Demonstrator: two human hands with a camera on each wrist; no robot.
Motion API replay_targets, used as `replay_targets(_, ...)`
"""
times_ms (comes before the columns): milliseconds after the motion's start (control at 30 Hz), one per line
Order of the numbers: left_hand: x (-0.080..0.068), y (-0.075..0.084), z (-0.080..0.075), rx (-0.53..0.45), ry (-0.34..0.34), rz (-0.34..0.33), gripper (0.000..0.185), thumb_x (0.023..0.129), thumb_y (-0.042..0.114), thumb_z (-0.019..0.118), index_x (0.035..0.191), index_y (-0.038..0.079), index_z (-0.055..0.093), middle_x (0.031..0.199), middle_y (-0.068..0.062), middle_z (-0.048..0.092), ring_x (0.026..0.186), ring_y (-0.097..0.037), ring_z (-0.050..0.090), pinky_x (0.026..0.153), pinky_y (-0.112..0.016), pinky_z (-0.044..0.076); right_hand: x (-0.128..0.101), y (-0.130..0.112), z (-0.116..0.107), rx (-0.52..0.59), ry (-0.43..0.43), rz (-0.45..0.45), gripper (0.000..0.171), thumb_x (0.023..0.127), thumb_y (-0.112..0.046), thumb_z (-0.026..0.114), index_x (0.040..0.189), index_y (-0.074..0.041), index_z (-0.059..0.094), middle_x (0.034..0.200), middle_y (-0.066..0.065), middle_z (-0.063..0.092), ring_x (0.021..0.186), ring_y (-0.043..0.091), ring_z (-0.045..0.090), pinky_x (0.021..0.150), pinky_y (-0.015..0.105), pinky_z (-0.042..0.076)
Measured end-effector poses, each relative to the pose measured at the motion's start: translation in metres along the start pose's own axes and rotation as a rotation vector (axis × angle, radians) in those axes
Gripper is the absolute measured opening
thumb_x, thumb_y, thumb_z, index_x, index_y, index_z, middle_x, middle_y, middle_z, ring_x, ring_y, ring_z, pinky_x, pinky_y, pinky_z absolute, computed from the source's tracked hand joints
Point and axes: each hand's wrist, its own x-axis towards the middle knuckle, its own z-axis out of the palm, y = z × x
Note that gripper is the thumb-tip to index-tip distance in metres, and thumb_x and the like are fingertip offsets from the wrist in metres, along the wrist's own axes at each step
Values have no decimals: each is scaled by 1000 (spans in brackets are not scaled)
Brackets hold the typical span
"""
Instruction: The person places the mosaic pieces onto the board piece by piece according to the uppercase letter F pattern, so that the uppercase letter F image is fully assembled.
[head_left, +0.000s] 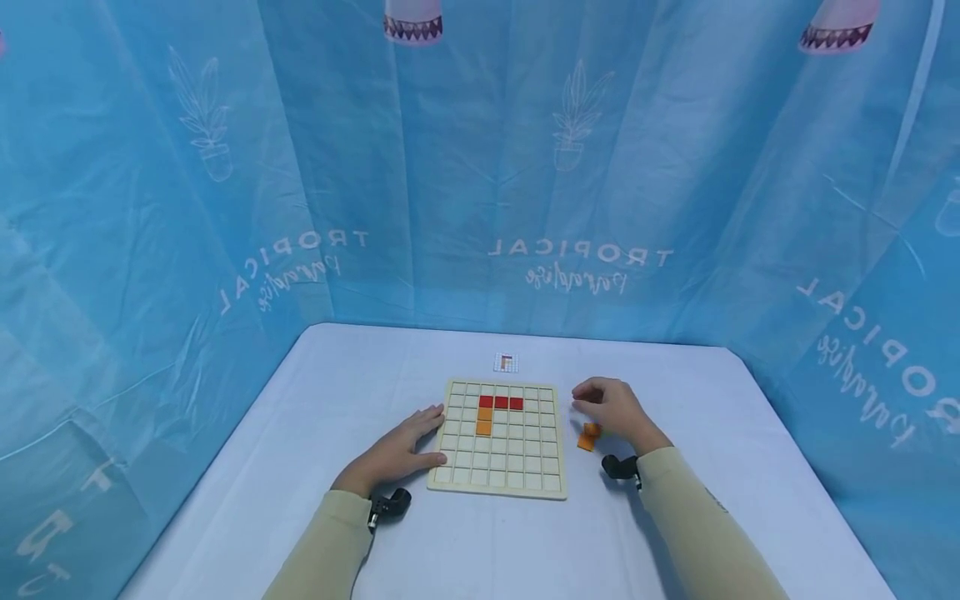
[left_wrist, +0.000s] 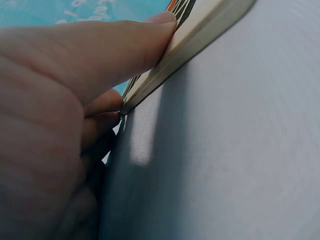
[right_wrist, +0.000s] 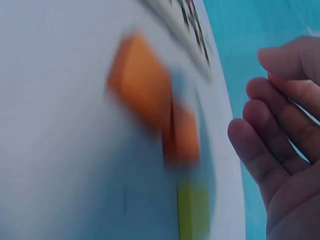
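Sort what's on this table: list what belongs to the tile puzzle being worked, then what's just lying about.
In the job:
wooden grid board, steadied by the left hand
red tiles and orange tiles on the board
loose orange tiles under the right hand
small pattern card

Lying about:
white tablecloth
blue curtain

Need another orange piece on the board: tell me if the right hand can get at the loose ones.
Probably yes. The right hand is empty, beside the loose orange tiles on the table, with nothing between them.

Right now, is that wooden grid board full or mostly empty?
Mostly empty: the board holds only three red tiles and two orange tiles.
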Motion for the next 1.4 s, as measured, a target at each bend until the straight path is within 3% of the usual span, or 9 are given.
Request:
replay_targets(333, 0, -2, 1, -4, 6, -15, 88, 93, 52, 78, 162, 9, 44, 170, -1, 31, 158, -29, 17, 124, -55, 21, -16, 27, -24, -69, -30, 22, 31, 88, -15, 87, 118, -10, 76, 112, 1, 71, 106, 25, 64, 98, 48, 56)
replay_targets(1033, 1, 0, 3, 9, 20, -3, 87, 92, 51, 79, 161, 9, 45, 170, -2, 32, 158, -28, 19, 124, -55, 23, -23, 36, -16, -139, -99, -108, 25, 82, -6, 88, 104, -16, 80, 102, -7, 73, 99, 20, 64, 100, 50, 54)
replay_targets(1400, 0, 1, 3, 6, 15, -8, 87, 93, 50, 79, 161, 9, 45, 170, -2, 32, 158, -29, 19, 124, -55, 23, -23, 33, -11, -135, -50, -59, 23, 85, -6, 86, 105, -16, 81, 103, -5, 72, 98, 22, 64, 98, 48, 56)
